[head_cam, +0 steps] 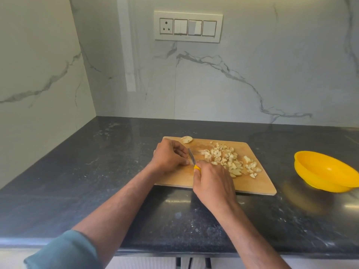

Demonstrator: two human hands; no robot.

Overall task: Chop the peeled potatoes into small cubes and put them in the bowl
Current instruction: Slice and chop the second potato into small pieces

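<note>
A wooden cutting board (258,183) lies on the dark counter. A heap of small potato cubes (229,160) covers its right half. A potato slice (186,139) sits at the board's far left edge. My right hand (212,181) grips a yellow-handled knife (192,156), whose blade points away from me. My left hand (169,157) is curled over the board's left part, fingertips beside the blade; whatever it holds down is hidden beneath it. A yellow bowl (326,170) stands empty to the right of the board.
The black stone counter (97,171) runs into a corner of marble-look walls at the left. A switch panel with a socket (188,26) is on the back wall above the board. The counter's front edge is near the bottom of the view.
</note>
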